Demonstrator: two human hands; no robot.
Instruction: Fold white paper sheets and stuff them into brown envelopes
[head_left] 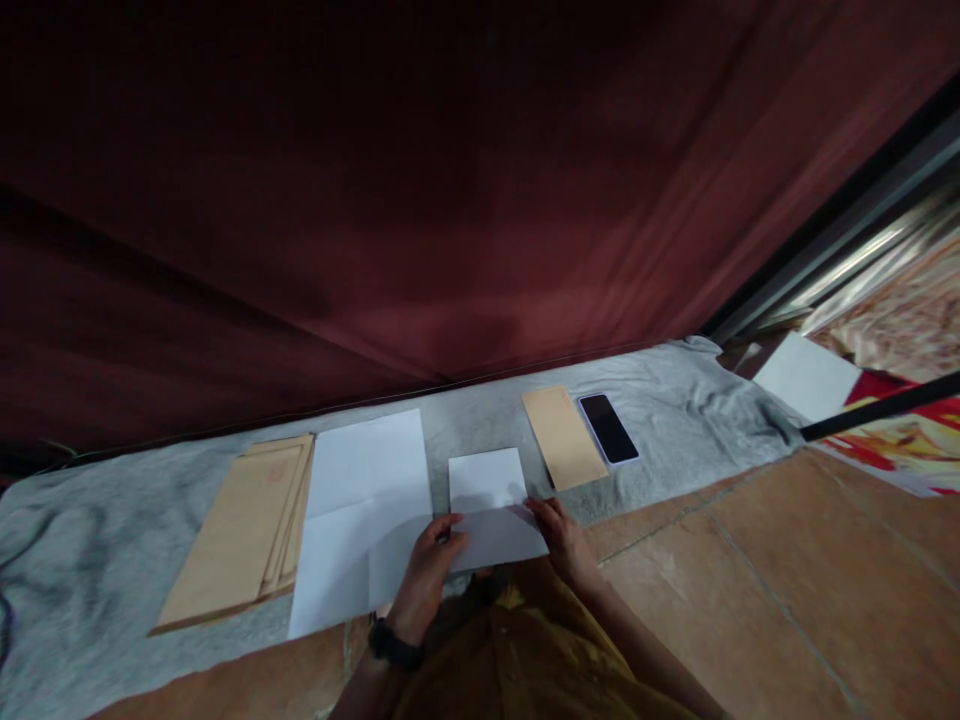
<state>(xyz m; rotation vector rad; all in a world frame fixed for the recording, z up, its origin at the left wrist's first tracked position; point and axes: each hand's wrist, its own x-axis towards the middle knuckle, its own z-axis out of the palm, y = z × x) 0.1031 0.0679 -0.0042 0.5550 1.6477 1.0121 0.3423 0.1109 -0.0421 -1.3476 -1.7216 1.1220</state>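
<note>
A sheet of white paper with a crease across it lies in front of me, its near part lifted towards my body. My left hand pinches the left edge of that sheet near the crease, and a dark watch is on the wrist. On the opposite edge, my right hand grips the sheet between thumb and fingers. Left of it are larger white sheets with fold lines. To the right rests a single brown envelope.
Several brown envelopes are stacked at the left on a grey cloth. A phone lies right of the single envelope. Behind hangs a dark red curtain. Tiled floor borders the cloth; another white sheet is at far right.
</note>
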